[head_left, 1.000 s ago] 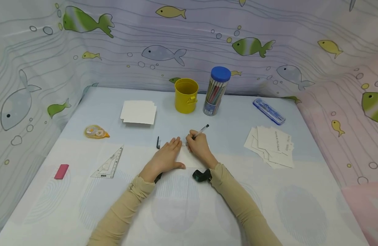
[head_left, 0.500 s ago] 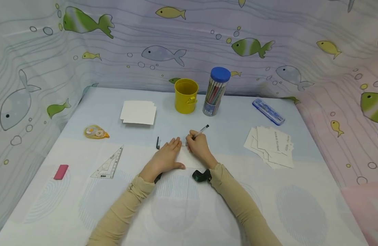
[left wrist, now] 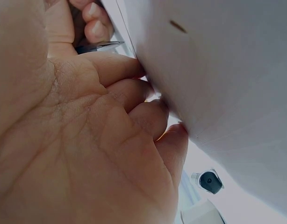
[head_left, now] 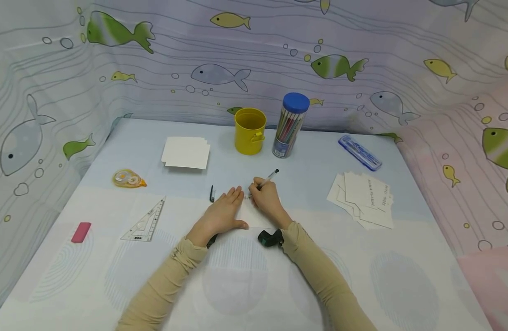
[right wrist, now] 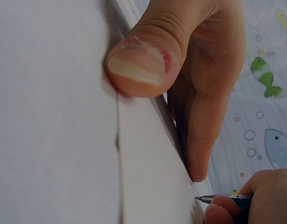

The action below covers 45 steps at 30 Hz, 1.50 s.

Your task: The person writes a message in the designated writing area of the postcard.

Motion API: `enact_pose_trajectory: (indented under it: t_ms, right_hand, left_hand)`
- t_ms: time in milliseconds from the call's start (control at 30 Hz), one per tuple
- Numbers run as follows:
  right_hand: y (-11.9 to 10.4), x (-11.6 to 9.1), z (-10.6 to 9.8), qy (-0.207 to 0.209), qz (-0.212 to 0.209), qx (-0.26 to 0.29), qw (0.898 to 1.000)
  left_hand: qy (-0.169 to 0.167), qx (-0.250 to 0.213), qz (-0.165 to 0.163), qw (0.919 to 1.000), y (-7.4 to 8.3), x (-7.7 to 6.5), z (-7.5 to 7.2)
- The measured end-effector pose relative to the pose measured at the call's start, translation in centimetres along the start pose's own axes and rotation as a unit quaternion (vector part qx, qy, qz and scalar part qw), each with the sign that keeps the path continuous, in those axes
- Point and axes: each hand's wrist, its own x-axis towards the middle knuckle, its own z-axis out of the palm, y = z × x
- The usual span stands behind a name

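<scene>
And here's the risky bit: the white rectangular paper card [head_left: 257, 217] lies on the pale patterned table [head_left: 237, 299], right between the two hands, and it looks light enough to skid. If the left hand [head_left: 221, 214] eased its pressure while the pen bore down, I'd expect the stroke to jump. Smudging is my other worry: faint dark marks sit near the card's far edge, close to both hands, and a finger dragged over wet ink could blur them. That slim black plastic clip-like piece, maybe a cap [head_left: 211, 194], lies just past the left fingers; a careless sweep might knock it away.

Now the hands! The left is spread flat, fingers extended and close together, thumb stretched out sideways, pressing the card's left side down. The right hand [head_left: 267, 197] is curled in a firm writing pinch around the clear-barrelled pen with a black end [head_left: 272, 175], leaning back. Its metal point is right at the card; actually touching? From here I can't tell.
</scene>
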Motion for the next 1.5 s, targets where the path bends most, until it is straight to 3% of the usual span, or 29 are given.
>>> enact_pose_trajectory:
  t_ms: [1133,1333,1500]
  right_hand:
    - [-0.61,-0.06,-0.17,-0.017,0.011,-0.007,1.0]
    - [-0.6,-0.07,-0.23,-0.005,0.008,-0.015,1.0]
    - [-0.16,-0.16,-0.22,0.037,0.011,0.02,0.999]
  left_hand:
    - [0.001,-0.002,0.0,1.0,0.06,-0.15,-0.13]
    - [0.001,-0.001,-0.001,1.0,0.04,-0.09,-0.08]
    - [0.0,-0.002,-0.004,1.0,0.02,-0.13,-0.08]
